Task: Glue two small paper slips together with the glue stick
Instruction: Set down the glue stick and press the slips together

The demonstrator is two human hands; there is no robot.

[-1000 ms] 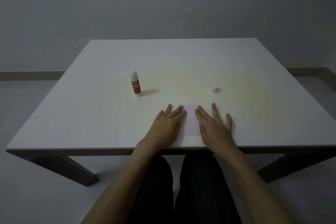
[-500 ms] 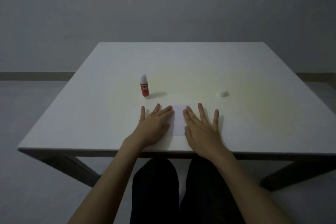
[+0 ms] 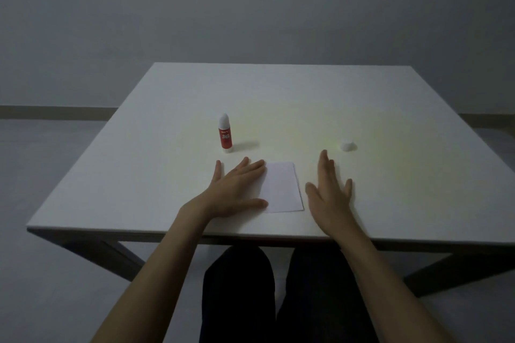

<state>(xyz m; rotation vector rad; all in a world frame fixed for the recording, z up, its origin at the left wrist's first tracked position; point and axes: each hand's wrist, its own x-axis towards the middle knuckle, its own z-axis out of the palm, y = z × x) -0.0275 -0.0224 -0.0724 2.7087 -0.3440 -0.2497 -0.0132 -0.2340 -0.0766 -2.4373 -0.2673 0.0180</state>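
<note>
— Where's the paper now?

— Flat on the table right in front of me, long side running toward twelve o'clock. My left hand lies open and flat, fingertips on its left edge, gripping nothing. My right hand is open too, empty, just off the right edge at three o'clock, not touching.

— And the glue?

— The glue stick stands upright at eleven o'clock from the paper, nearer my left hand. The white cap sits at one o'clock, closer to my right, I'd say.
</note>
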